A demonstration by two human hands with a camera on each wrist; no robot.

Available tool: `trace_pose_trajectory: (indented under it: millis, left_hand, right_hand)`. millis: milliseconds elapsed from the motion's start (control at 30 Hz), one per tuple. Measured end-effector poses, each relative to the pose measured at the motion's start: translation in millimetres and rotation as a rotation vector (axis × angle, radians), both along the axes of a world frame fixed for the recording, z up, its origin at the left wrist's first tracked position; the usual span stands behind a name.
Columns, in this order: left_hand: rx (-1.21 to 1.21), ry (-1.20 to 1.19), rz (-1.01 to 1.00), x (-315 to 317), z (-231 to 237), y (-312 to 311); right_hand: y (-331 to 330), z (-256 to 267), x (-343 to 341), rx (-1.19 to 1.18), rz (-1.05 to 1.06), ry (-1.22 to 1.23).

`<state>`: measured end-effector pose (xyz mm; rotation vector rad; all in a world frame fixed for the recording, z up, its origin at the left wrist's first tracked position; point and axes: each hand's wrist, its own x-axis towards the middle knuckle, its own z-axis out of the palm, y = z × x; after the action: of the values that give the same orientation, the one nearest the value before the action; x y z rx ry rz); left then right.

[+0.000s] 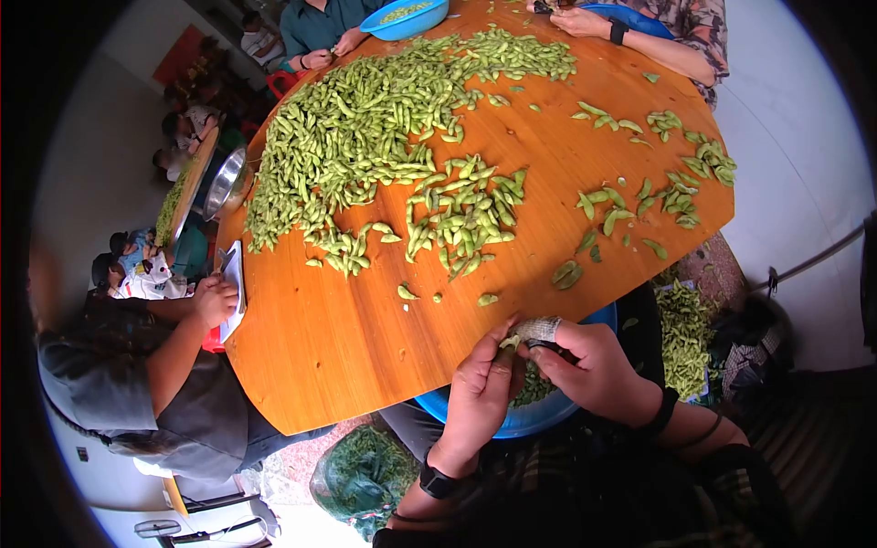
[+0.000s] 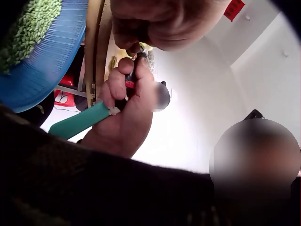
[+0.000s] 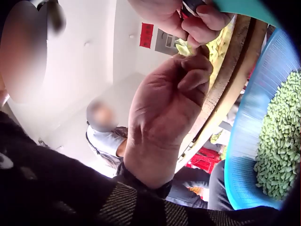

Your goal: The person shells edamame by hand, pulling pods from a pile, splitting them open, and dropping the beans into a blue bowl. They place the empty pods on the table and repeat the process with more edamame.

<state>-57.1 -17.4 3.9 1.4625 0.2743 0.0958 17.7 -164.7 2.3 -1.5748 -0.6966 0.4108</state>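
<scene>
Over the table's near edge, my left hand (image 1: 484,388) pinches a pale green soybean pod (image 3: 183,47) between thumb and fingertips. My right hand (image 1: 598,370) meets it there, gripping a slim tool with a black front part and a turquoise handle (image 2: 77,120); the tool's working end is hidden by fingers. A whitish wrap (image 1: 539,327) covers one right-hand finger. Just below both hands is a blue perforated basin (image 3: 240,141), holding many shelled green beans (image 3: 280,136).
Green pods (image 1: 356,137) lie heaped on the wooden table (image 1: 338,347), and opened pods (image 1: 681,196) lie scattered at right. Other people sit around it, with another blue basin (image 1: 406,23) at the far side. A green mesh sack (image 1: 361,475) stands on the floor, lower left.
</scene>
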Motion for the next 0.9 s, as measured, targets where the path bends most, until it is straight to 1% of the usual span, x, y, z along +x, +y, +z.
trace_pose_trajectory:
  millis: [33,67,100,133,200,233,267,333,367,400,467,500,533,567,600,633,667,700,733,800,833,867,900]
  left_hand:
    - [0.002,-0.001,0.002,-2,-3,4]
    - [-0.011,0.078,-0.052,-6,-10,12]
    - [-0.023,0.156,-0.106,-9,-13,16]
    - [-0.017,0.153,-0.104,-14,-13,16]
    - [0.570,-0.107,-0.309,-20,-10,17]
    - [0.628,-0.026,-0.371,-21,2,14]
    - [0.639,-0.028,-0.369,-20,8,15]
    - [0.967,-0.199,-0.371,-16,16,18]
    - [0.946,-0.116,-0.325,-13,16,25]
    - [0.951,-0.120,-0.322,-6,19,32]
    - [0.943,-0.032,0.012,14,28,48]
    - [1.021,-0.020,0.141,29,30,55]
    - [1.096,-0.009,0.272,46,31,63]
    - [1.196,-0.026,0.347,62,27,76]
    - [1.295,-0.042,0.423,76,20,89]
    - [1.297,-0.045,0.425,89,12,101]
    - [1.357,-0.086,0.421,100,4,112]
    - [1.417,-0.125,0.415,105,3,116]
    - [1.420,-0.126,0.414,105,2,117]
    - [1.384,0.005,0.312,107,4,118]
    - [1.423,-0.016,0.291,103,7,115]
    - [1.424,-0.017,0.281,97,8,110]
    - [1.392,-0.047,0.294,91,8,104]
  right_hand:
    - [0,0,1,0.000,-0.007,0.061]
    - [-2,2,2,0.004,-0.005,0.061]
    - [-3,7,4,0.000,-0.047,0.150]
    - [-3,11,8,-0.003,-0.088,0.238]
    - [-6,0,27,-0.072,-0.150,-0.010]
    - [-6,-9,39,-0.080,-0.220,-0.127]
    - [-8,-15,51,-0.087,-0.293,-0.244]
    - [-29,0,72,-0.304,-0.250,-0.408]
    - [-36,6,79,-0.399,-0.249,-0.346]
    - [-42,4,85,-0.380,-0.297,-0.396]
    - [-57,-7,100,-0.459,-0.456,-0.679]
    - [-62,-6,102,-0.457,-0.455,-0.683]
    - [-67,-4,103,-0.464,-0.449,-0.594]
    - [-70,-2,104,-0.471,-0.444,-0.506]
    - [-68,1,100,-0.469,-0.444,-0.510]
    - [-63,3,92,-0.391,-0.412,-0.435]
    - [-60,4,87,-0.312,-0.380,-0.360]
    - [-59,4,84,-0.327,-0.370,-0.393]
    - [-59,3,81,-0.324,-0.371,-0.392]
    - [-55,3,77,-0.329,-0.335,-0.283]
    - [-49,2,74,-0.250,-0.351,-0.298]
    - [-45,2,69,-0.251,-0.358,-0.292]
    - [-40,3,64,-0.235,-0.319,-0.302]
